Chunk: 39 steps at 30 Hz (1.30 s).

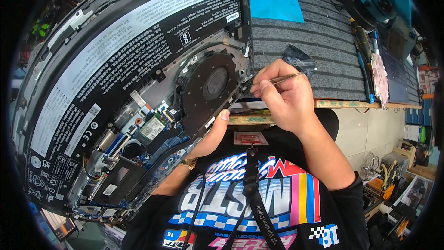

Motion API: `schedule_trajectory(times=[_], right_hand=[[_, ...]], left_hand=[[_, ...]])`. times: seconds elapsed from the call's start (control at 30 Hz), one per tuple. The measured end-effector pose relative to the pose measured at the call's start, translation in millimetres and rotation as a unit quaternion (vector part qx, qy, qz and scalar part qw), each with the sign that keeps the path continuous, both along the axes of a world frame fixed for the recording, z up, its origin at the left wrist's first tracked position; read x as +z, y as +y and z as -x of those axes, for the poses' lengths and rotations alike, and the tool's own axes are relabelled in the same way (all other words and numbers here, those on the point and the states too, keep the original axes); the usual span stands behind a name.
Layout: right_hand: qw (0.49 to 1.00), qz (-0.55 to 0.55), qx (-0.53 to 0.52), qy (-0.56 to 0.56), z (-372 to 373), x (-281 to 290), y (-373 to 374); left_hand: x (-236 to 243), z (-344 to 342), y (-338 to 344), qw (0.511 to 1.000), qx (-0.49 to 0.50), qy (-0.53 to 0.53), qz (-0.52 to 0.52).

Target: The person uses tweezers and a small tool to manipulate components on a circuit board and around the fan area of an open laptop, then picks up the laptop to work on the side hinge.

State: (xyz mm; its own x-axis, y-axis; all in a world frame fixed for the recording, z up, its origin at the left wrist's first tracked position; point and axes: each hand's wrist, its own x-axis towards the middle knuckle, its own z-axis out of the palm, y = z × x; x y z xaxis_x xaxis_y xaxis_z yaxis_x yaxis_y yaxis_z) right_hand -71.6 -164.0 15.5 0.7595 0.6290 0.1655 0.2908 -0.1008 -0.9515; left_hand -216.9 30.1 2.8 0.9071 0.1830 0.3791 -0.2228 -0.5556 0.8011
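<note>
An opened laptop base point(159, 72) fills the left side, tilted up, with its inside facing me. Its wide battery point(138, 32) carries printed labels, and a round black fan point(217, 82) sits near the right edge. Below the battery lie the blue circuit board point(169, 147) and a small green card point(153, 129). My left hand point(212, 135) grips the near edge, thumb on top beside the fan and other fingers hidden underneath. In my right hand point(290, 96), closed fingers pinch metal tweezers point(286, 79). Their tips are by the laptop's right edge next to the fan, mostly hidden by the fingers.
Beyond my right hand is a bench with a grey striped mat point(333, 35) and a light-blue mat point(273, 1). A crumpled dark plastic bag point(298, 57) lies there. Farther right are a teal machine point(391, 2), a pinkish cloth point(379, 76) and a dark keyboard panel point(398, 67).
</note>
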Motion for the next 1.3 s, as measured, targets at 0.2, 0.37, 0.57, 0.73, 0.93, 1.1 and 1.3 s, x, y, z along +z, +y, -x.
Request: schedule_trajectory(times=[0.2,0.37,0.57,0.73,0.93,1.1,1.3], right_hand=[[0.998,-0.044,-0.047,-0.005,3,-9,3],[0.995,-0.075,-0.061,0.037,5,-11,-2],[0.961,-0.232,-0.031,0.146,3,-7,-18],[0.940,-0.284,-0.013,0.189,25,23,-29],[0.956,-0.291,-0.016,0.041,28,27,-46],[0.947,-0.319,-0.009,-0.042,40,37,-43],[0.951,-0.300,-0.008,-0.079,40,48,-44]], left_hand=[[3,-1,-1,1.000,0.005,0.004,-0.013],[-12,-1,5,0.998,-0.006,-0.008,0.068],[-8,4,10,0.997,0.005,-0.020,0.070],[4,12,8,0.992,-0.008,-0.018,0.125],[26,12,-14,0.960,-0.014,-0.102,0.259],[39,12,-19,0.917,-0.047,-0.159,0.363],[30,16,-9,0.915,-0.080,-0.150,0.366]])
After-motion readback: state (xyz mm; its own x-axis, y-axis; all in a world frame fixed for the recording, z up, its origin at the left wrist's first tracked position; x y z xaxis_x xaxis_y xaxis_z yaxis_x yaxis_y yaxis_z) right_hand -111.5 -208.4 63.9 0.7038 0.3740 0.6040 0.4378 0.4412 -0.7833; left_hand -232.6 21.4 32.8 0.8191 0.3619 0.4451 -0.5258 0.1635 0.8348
